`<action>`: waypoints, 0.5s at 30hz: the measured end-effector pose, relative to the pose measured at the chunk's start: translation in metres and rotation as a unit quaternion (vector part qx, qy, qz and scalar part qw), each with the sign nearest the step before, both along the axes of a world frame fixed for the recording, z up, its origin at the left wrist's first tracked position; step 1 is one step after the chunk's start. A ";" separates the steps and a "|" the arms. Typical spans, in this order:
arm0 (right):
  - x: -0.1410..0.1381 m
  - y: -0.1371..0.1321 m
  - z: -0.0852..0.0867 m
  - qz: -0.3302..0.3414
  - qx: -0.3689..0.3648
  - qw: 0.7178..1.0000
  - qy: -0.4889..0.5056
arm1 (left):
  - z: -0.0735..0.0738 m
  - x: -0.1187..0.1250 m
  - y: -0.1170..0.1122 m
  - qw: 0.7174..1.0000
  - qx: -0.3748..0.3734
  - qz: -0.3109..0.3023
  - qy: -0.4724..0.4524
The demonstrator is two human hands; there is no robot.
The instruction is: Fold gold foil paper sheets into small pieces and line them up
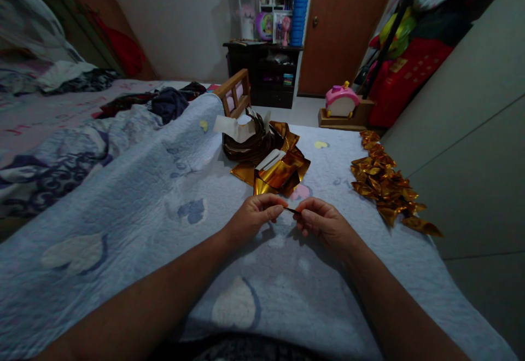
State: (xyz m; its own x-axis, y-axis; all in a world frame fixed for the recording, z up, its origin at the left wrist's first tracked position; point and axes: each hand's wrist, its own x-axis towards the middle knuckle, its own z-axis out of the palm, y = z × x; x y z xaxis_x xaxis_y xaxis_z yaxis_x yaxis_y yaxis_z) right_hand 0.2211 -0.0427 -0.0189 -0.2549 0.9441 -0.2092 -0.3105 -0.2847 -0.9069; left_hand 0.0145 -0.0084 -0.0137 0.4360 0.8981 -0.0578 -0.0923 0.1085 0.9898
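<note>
Between my two hands is a thin dark strip (292, 210), seen edge-on, perhaps folded foil paper. My left hand (262, 211) pinches its left end, and my right hand (318, 217) pinches its right end. Just beyond them lie loose shiny gold foil sheets (283, 170) with a white slip (270, 159) on top. Behind these sits a dark brown stack of bent sheets (248, 145) with white paper (234, 127) sticking up. Along the bed's right edge is a pile of folded gold foil pieces (381, 178).
A blue heart-patterned quilt (287, 295) covers the bed under my hands. Rumpled bedding (77, 147) lies to the left. A wooden bed rail (233, 94) and a pink toy (342, 101) stand at the far end, before a dark cabinet (262, 74) and a door (344, 33).
</note>
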 end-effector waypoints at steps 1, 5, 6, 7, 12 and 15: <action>0.000 0.000 0.000 -0.001 0.004 1.000 -0.004 | -0.001 0.000 0.000 1.000 -0.016 -0.004 -0.007; 0.001 0.001 0.000 0.001 0.018 1.000 -0.022 | -0.002 -0.001 0.002 0.999 -0.040 -0.005 -0.025; 0.001 0.001 0.000 0.003 0.020 0.999 -0.025 | -0.002 -0.001 0.002 0.999 -0.042 -0.005 -0.027; 0.001 0.001 0.000 0.003 0.020 0.999 -0.026 | -0.002 -0.001 0.003 0.999 -0.044 -0.007 -0.029; 0.000 0.002 -0.001 0.002 0.018 1.000 -0.019 | -0.005 -0.003 0.004 0.997 -0.057 -0.021 -0.044; 0.001 0.002 -0.002 0.004 0.017 1.000 -0.026 | -0.005 -0.003 0.005 0.996 -0.061 -0.028 -0.053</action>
